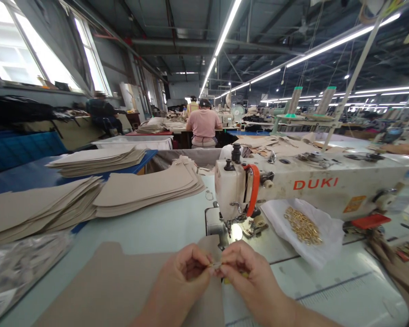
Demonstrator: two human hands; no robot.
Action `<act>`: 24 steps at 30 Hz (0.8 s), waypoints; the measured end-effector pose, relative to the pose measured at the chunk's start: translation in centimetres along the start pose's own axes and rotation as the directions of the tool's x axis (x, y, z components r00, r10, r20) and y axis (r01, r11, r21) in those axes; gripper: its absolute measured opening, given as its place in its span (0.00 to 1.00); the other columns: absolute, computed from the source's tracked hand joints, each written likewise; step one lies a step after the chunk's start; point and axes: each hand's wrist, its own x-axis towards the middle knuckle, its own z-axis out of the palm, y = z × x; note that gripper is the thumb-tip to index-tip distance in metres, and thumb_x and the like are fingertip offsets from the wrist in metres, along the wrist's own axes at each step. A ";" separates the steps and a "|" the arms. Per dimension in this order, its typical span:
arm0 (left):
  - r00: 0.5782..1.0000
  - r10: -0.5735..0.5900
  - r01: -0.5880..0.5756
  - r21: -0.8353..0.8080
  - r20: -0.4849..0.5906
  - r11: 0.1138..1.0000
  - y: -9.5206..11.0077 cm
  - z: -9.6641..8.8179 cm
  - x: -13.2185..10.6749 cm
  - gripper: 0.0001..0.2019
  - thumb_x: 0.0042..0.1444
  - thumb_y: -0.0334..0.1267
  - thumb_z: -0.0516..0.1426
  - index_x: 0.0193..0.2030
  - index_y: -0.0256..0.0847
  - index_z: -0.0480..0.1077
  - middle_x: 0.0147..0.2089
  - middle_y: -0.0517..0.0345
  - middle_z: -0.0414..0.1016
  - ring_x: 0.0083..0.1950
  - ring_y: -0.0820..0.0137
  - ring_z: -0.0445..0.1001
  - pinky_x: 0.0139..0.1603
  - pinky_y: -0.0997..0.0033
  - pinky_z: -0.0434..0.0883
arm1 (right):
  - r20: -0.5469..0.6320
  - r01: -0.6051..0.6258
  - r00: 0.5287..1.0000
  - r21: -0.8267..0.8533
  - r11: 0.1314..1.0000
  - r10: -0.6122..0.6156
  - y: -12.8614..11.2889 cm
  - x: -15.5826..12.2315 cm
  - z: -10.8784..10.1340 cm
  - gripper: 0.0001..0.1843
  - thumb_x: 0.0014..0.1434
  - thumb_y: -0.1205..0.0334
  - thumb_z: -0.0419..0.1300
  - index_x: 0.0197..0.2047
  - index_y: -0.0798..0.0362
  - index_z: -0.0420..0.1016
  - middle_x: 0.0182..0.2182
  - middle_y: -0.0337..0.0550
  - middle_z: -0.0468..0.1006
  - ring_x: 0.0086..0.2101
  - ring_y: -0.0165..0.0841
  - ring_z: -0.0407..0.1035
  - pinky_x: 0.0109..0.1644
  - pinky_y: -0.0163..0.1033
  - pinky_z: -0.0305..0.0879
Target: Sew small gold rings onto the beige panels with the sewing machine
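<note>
My left hand (183, 280) and my right hand (249, 273) meet in front of the sewing machine (235, 193), thumbs and forefingers pinched. Between the fingertips is a small pale strip (216, 265) with a hint of gold at its ends; the fingers hide most of it. Below the hands lies a large beige fabric panel (122, 277), its narrow tab reaching toward the needle area. Gold-coloured metal rings (302, 225) are heaped on a white plastic sheet (327, 240) to the right of the needle.
Stacks of cut beige panels (146, 190) stand on the left of the pale table (177, 227). A clear plastic bag (23, 268) lies at the left edge. Thread cones (295, 102) rise behind the machine. A co-worker in pink (203, 125) sits ahead.
</note>
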 end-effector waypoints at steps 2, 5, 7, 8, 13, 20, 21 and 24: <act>1.000 0.013 -0.014 0.020 0.008 1.000 -0.2 -0.1 -0.1 0.06 0.43 0.32 0.61 0.23 0.40 0.67 0.27 0.60 0.75 0.29 0.70 0.75 0.32 0.74 0.72 | 0.010 -0.021 1.000 0.046 0.999 0.020 0.0 0.0 -0.1 0.03 0.58 0.66 0.56 0.38 0.52 0.68 0.30 0.40 0.77 0.31 0.31 0.71 0.36 0.34 0.65; 0.999 0.037 -0.038 0.061 0.020 0.997 -0.4 -0.1 -0.2 0.05 0.45 0.32 0.60 0.24 0.41 0.67 0.29 0.60 0.74 0.30 0.70 0.75 0.34 0.73 0.73 | 0.004 -0.047 0.999 0.022 0.999 0.047 -0.2 0.1 -0.2 0.02 0.56 0.65 0.58 0.32 0.53 0.71 0.27 0.39 0.76 0.29 0.30 0.70 0.34 0.32 0.65; 0.998 0.057 -0.058 0.087 0.016 0.994 -0.5 -0.1 -0.2 0.05 0.46 0.32 0.60 0.24 0.41 0.66 0.29 0.60 0.74 0.30 0.70 0.75 0.34 0.74 0.73 | -0.005 -0.059 0.998 -0.018 0.998 0.059 -0.5 0.1 -0.3 0.05 0.55 0.65 0.58 0.30 0.54 0.73 0.26 0.39 0.75 0.28 0.30 0.69 0.33 0.32 0.64; 0.998 0.069 -0.069 0.099 0.010 0.993 -0.5 -0.1 -0.3 0.05 0.46 0.32 0.60 0.24 0.41 0.66 0.29 0.60 0.74 0.30 0.71 0.75 0.34 0.74 0.73 | -0.007 -0.064 0.998 -0.038 0.997 0.064 -0.7 0.1 -0.2 0.05 0.55 0.65 0.57 0.29 0.54 0.73 0.25 0.39 0.75 0.27 0.29 0.68 0.32 0.31 0.63; 0.997 0.080 -0.075 0.165 -0.021 0.983 -0.3 0.0 -0.4 0.03 0.45 0.33 0.58 0.24 0.42 0.66 0.29 0.61 0.74 0.31 0.71 0.75 0.34 0.75 0.73 | -0.001 -0.042 0.999 -0.171 0.984 0.043 -1.1 0.2 0.0 0.07 0.55 0.65 0.55 0.27 0.55 0.72 0.22 0.37 0.71 0.25 0.28 0.64 0.29 0.30 0.60; 1.000 -0.025 0.028 0.329 -0.014 0.944 0.2 -0.2 -0.4 0.05 0.47 0.40 0.58 0.25 0.43 0.69 0.28 0.60 0.76 0.32 0.67 0.75 0.35 0.71 0.71 | -0.007 0.067 0.997 -0.384 0.921 -0.075 -0.6 0.4 -0.1 0.07 0.52 0.71 0.54 0.24 0.54 0.66 0.20 0.33 0.64 0.23 0.25 0.59 0.27 0.29 0.52; 0.999 -0.045 0.045 0.360 -0.008 0.932 0.4 -0.1 -0.5 0.06 0.48 0.41 0.58 0.25 0.42 0.69 0.28 0.60 0.76 0.32 0.66 0.75 0.35 0.71 0.71 | -0.010 0.062 0.997 -0.391 0.918 -0.071 -0.5 0.4 -0.2 0.07 0.51 0.71 0.54 0.24 0.53 0.65 0.19 0.32 0.63 0.23 0.25 0.58 0.26 0.29 0.51; 0.996 -0.087 0.068 0.412 0.028 0.909 1.1 -0.1 -0.3 0.03 0.46 0.37 0.57 0.25 0.42 0.67 0.25 0.62 0.74 0.30 0.67 0.74 0.33 0.71 0.69 | -0.014 0.042 0.999 -0.400 0.916 -0.052 -0.4 0.2 -0.3 0.07 0.49 0.73 0.54 0.23 0.54 0.64 0.18 0.32 0.63 0.22 0.25 0.57 0.25 0.29 0.50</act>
